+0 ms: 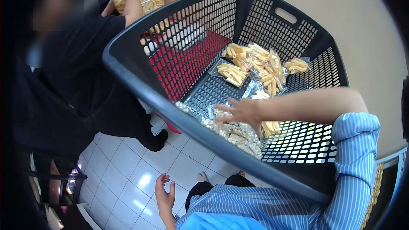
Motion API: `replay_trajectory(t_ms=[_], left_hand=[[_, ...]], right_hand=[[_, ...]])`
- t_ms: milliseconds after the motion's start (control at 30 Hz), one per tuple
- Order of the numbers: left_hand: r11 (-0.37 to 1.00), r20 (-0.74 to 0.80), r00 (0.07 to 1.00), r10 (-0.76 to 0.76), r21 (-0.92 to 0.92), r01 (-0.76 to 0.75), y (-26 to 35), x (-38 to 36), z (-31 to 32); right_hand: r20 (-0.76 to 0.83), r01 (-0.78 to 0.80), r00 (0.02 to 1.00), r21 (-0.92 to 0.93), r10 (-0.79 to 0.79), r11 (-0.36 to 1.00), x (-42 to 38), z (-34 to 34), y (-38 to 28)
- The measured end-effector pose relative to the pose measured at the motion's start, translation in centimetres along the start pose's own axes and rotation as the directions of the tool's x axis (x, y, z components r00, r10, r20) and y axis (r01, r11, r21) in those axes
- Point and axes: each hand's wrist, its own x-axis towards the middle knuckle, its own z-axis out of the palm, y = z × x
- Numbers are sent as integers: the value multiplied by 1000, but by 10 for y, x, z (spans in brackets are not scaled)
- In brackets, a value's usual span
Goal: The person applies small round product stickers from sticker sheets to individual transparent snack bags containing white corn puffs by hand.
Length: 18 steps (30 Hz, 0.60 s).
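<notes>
Two kinds of snack packets lie inside the black basket [162,105], whose tall walls contain them: yellow stick packets [232,73] and whitish nugget packets [243,139]. The right grip [243,113] spreads over the nuggets, pinching nothing; the left grip [164,195] hangs outside, open and empty.

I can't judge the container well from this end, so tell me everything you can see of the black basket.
The black basket looks like plastic, with a thick smooth rim, slotted walls and base, and an oval handhold in the far wall. It appears whole and open-topped, its mouth facing the camera. Clear packets of yellow sticks and of pale, lumpy pieces lie inside. The person's right arm reaches in; whether it touches the basket is unclear, as is what supports it.
</notes>
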Motion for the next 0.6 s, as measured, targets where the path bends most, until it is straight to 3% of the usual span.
replay_trajectory(t_ms=[33,133,233,300,333,467,600], left_hand=[[1000,38,999,23,10,-23,3,9,1],[999,61,997,53,4,-54,22,30,0],[996,66,994,85,15,-86,48,38,-3],[993,86,989,116,-3,-117,30,40,3],[993,77,990,118,-37,-116,22,41,7],[995,45,997,70,-78,-67,3,32,15],[988,1,999,50,-145,-50,6,33,12]], right_hand=[[20,3,1000,131,-6,991,2,12,-6],[18,15,1000,165,-18,986,0,29,-17],[-67,24,998,88,-18,996,11,46,-5],[-279,223,943,115,-184,968,15,64,9],[-328,246,922,79,-208,966,17,67,14],[-420,383,855,116,-304,916,32,72,33],[-374,316,880,-3,-294,949,28,52,23]])
